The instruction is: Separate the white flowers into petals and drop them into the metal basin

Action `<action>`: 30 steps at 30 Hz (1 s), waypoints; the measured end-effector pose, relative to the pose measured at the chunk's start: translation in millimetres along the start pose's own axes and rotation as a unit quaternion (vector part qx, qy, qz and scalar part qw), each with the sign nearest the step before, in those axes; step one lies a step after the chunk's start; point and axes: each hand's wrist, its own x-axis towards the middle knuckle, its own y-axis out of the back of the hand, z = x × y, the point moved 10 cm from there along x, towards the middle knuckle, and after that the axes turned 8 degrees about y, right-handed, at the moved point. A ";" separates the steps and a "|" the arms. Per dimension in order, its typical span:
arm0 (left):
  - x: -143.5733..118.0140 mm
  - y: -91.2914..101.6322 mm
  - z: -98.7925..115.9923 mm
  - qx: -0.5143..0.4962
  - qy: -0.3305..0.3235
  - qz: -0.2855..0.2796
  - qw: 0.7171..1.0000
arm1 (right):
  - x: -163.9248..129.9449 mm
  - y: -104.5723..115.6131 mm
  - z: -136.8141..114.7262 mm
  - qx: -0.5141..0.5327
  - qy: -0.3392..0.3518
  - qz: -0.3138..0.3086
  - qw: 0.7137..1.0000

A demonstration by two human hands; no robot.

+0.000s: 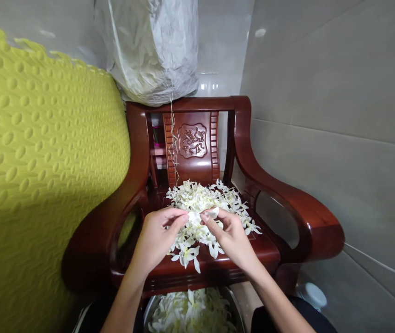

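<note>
My left hand [164,236] and my right hand [227,233] meet above the seat of a dark red wooden armchair [263,256]. Thumb and forefinger of each are pinched on a white flower [193,216], stretched between the two hands. One of its petals stands up by my right forefinger. Below and behind the hands, a loose heap of white flowers [197,196] covers much of the seat, some reaching its front edge. Under that edge, between my knees, a metal basin [240,314] holds a pile of white petals or flowers [190,312].
A yellow bumpy foam mat [51,125] stands along the left side. Behind the chair's back hangs a large whitish bag [155,51] with a loose string. Grey tiled wall [339,92] closes off the right. A pale round lid or container [313,296] sits low on the right.
</note>
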 end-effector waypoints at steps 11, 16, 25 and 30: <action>-5.0 -11.0 14.1 0.020 -0.047 -0.075 0.996 | 1.6 2.8 -8.6 0.050 0.019 -0.025 0.998; -3.8 -24.2 13.0 -0.006 -0.045 -0.108 0.993 | -2.8 -10.7 9.4 0.205 -0.078 -0.046 0.975; 0.7 -23.6 -4.2 -0.037 0.022 -0.040 0.998 | -2.1 7.6 42.4 0.239 -0.118 0.106 0.958; -3.9 -63.3 -1.4 -0.014 -0.003 -0.142 0.990 | -1.2 -4.4 37.4 0.276 -0.120 0.078 0.951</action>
